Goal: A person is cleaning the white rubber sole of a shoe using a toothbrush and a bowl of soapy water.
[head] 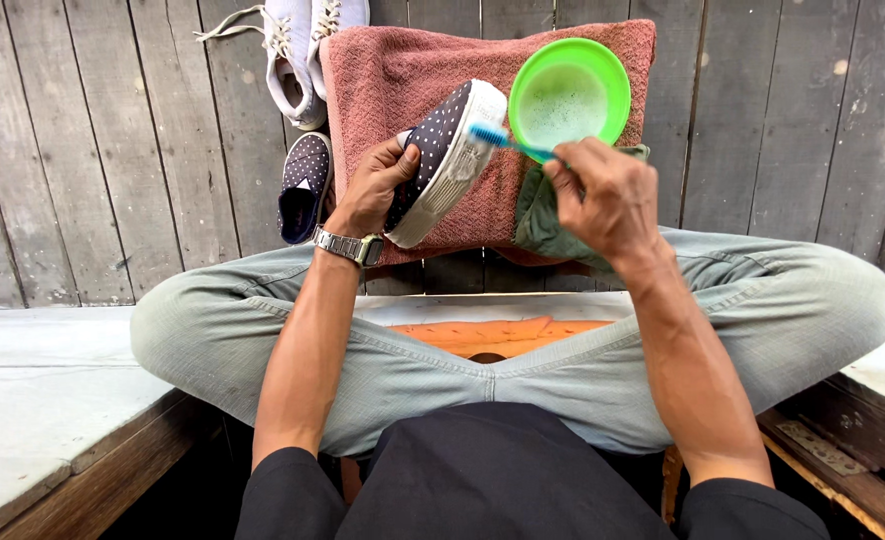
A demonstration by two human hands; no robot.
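Observation:
My left hand (375, 188), with a metal watch on the wrist, grips a navy polka-dot slip-on shoe (441, 150) tilted on its side, white sole turned to the right. My right hand (603, 195) holds a blue toothbrush (508, 140) whose bristles touch the shoe's white sole near the toe. Both are held over a pink towel (383, 70) spread on the wooden floor. A green bowl (569, 95) of soapy water stands on the towel just beyond my right hand.
The matching polka-dot shoe (306, 188) lies on the planks left of the towel. A pair of white lace-up sneakers (298, 50) sits at the top. A green cloth (543, 225) lies under my right hand. My crossed legs in grey trousers (523, 350) fill the foreground.

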